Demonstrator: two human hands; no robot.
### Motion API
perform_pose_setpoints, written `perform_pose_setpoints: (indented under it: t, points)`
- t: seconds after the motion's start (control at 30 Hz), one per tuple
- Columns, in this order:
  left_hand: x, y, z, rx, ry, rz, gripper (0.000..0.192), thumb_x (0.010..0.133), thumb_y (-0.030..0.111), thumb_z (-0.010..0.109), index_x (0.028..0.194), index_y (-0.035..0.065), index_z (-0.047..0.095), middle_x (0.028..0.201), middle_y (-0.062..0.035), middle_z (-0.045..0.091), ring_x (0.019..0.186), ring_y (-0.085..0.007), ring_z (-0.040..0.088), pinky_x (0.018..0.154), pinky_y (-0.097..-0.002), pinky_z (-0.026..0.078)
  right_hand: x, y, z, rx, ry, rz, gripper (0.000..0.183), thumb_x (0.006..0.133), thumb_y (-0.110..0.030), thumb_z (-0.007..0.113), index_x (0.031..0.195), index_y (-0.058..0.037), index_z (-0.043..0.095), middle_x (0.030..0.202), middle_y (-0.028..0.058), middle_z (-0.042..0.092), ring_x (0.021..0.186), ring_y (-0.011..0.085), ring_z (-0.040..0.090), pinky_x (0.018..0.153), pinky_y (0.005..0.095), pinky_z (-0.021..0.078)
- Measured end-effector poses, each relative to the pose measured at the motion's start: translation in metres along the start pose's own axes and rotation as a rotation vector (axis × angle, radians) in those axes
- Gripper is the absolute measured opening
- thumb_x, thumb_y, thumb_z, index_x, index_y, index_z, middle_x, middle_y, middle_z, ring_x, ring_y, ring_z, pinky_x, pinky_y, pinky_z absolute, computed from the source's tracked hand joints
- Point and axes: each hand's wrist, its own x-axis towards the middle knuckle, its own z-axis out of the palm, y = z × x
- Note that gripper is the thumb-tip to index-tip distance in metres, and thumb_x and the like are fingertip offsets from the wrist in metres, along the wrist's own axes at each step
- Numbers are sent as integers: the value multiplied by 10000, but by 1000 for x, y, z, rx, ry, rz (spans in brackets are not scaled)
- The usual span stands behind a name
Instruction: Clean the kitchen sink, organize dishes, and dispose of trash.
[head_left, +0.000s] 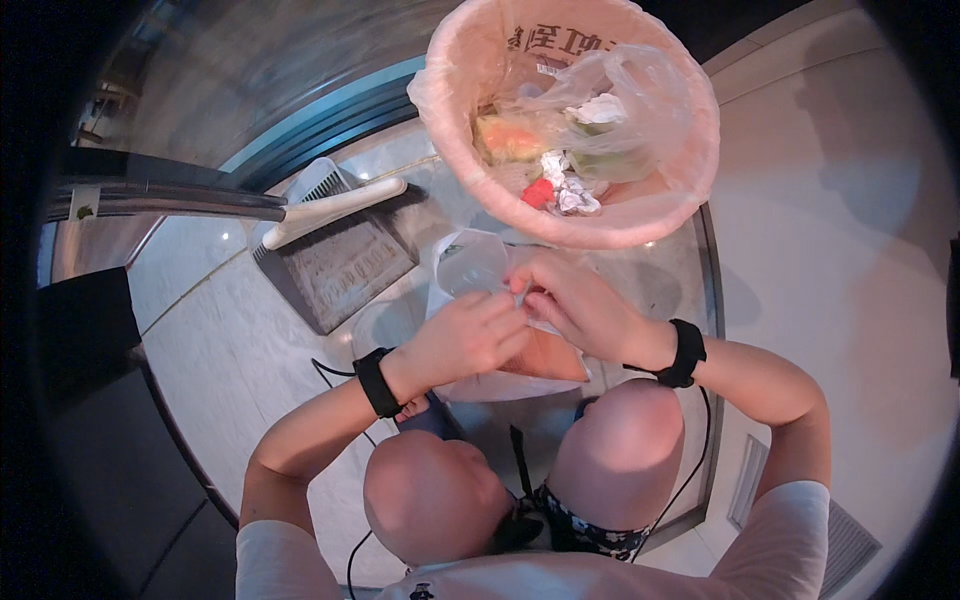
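Note:
My left hand (480, 334) and my right hand (566, 300) meet in front of my knees, both pinching the upper part of a white translucent plastic bag (480, 386). An orange-brown item (544, 356) shows in the bag's lower part, beneath my hands. At the bag's upper left is a clear, rounded plastic piece (471, 262); whether it is a container or part of the bag I cannot tell. My fingertips partly hide the place where they grip. Just beyond the bag stands a bin lined with a pink bag (577, 232), holding crumpled paper, plastic bags and a red scrap (538, 193).
A dustpan (337, 270) lies on the tiled floor to the left, with a white-handled broom or brush (337, 212) over its back edge. A dark cabinet (135, 450) is at the left, a pale wall (840, 300) at the right. Black cables hang from both wristbands.

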Motion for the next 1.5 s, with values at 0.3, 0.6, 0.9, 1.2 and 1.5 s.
perform_pose_setpoints:
  t: [0.3, 0.6, 0.9, 1.2, 1.5]
  points:
    - [-1, -12, 1, 157, 111, 217, 89, 672, 153, 587, 713, 106, 523, 854, -6, 559, 894, -165, 557, 699, -281, 471, 15, 15, -11, -171, -208, -233, 255, 835, -122, 572, 1082, -70, 540, 886, 67, 551, 804, 257, 555, 719, 371, 443]
    - [-9, -15, 0, 246, 153, 294, 99, 691, 184, 558, 763, 128, 519, 842, 7, 520, 846, -141, 517, 663, -252, 410, 15, 4, -13, -681, -264, -415, 96, 802, -153, 510, 875, -91, 508, 844, 42, 491, 759, 199, 573, 664, 331, 465]
    - [-11, -16, -5, 126, 55, -31, 134, 648, 201, 572, 763, 142, 536, 755, 22, 448, 755, -153, 475, 591, -267, 412, 13, 6, -13, -695, -275, -330, 112, 772, -183, 565, 819, -101, 505, 790, 33, 500, 759, 197, 572, 657, 332, 471]
    - [-41, -15, 8, -250, 85, -361, 146, 748, 113, 659, 681, 53, 544, 700, -53, 491, 683, -243, 481, 565, -335, 424, 1, 52, -1, -167, -242, -179, 127, 742, -76, 564, 786, -67, 445, 756, 81, 410, 705, 264, 503, 613, 381, 416]
    - [-12, -8, 2, -765, 34, -700, 264, 930, 209, 496, 749, 28, 562, 786, -70, 548, 854, -205, 526, 773, -336, 397, 5, 44, 4, -285, -241, -176, 143, 786, -138, 565, 848, -58, 465, 828, 101, 473, 807, 295, 543, 693, 407, 461]
